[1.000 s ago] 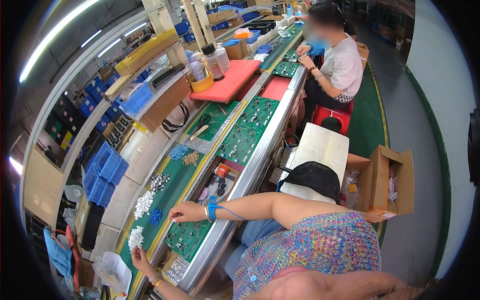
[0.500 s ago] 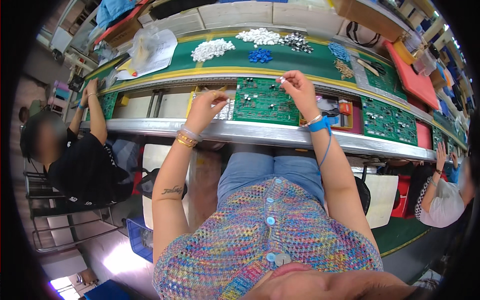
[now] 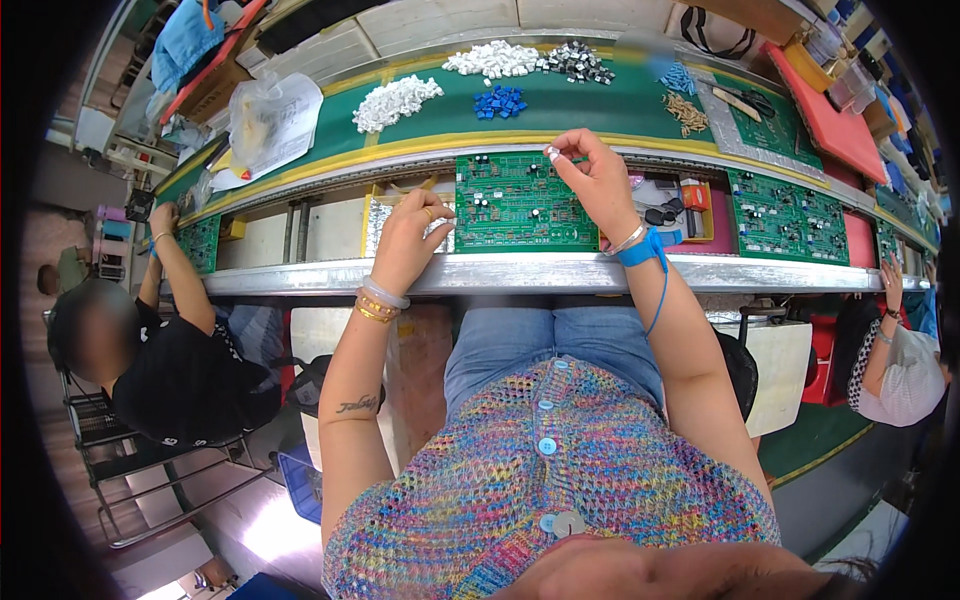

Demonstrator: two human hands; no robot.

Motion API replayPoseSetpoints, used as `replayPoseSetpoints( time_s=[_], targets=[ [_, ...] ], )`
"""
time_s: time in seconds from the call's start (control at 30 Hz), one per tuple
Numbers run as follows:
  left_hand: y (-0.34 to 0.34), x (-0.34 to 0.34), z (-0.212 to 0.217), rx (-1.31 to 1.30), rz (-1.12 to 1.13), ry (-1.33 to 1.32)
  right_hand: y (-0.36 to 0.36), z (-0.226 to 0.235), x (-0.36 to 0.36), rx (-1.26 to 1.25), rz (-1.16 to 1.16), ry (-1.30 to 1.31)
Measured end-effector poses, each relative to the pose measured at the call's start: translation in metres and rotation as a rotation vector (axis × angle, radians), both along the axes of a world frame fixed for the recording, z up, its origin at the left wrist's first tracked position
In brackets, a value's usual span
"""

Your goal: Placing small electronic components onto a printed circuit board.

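A green circuit board [image 3: 515, 205] lies on the rail line in front of me, with small black and white components standing on it. My right hand [image 3: 595, 180] is over the board's far right part, thumb and forefinger pinched on a small white connector [image 3: 552, 152]. By the board's left edge hovers my left hand [image 3: 408, 238], its fingers bent and its thumb apart from the forefinger. Nothing shows between them. The right palm and wrist hide part of the board's right edge.
Beyond the rail lie piles of white connectors [image 3: 395, 103], more white parts [image 3: 492, 60], black parts [image 3: 578, 62], blue parts [image 3: 499, 102] and tan parts [image 3: 686, 114]. More boards [image 3: 790, 215] sit to the right. Co-workers sit at both sides.
The whole view has shifted a little. My left hand has come slightly nearer to me, its thumb and forefinger farther apart. The right hand keeps its pinch near the board's far edge.
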State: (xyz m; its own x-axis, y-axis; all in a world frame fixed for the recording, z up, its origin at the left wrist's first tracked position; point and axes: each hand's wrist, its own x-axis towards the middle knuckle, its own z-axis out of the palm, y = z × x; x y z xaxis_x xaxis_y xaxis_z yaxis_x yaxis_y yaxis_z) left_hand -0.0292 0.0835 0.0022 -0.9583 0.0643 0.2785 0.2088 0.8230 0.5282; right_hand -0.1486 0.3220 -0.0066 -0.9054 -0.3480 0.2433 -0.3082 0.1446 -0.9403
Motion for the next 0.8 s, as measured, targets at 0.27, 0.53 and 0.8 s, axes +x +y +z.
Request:
replayPoseSetpoints(
  time_s=[0.27, 0.53, 0.8],
  targets=[
    [-0.003, 0.0, 0.002, -0.078, -0.017, -0.003, -0.005, 0.003, 0.004, 0.014, 0.029, -0.059],
    [-0.018, -0.008, 0.007, -0.173, -0.135, -0.019, -0.005, 0.006, 0.01, 0.011, 0.047, -0.044],
    [-0.092, -0.104, 0.005, -0.25, 0.295, 0.237, -0.001, -0.003, 0.01, 0.093, 0.025, 0.052]
  ],
)
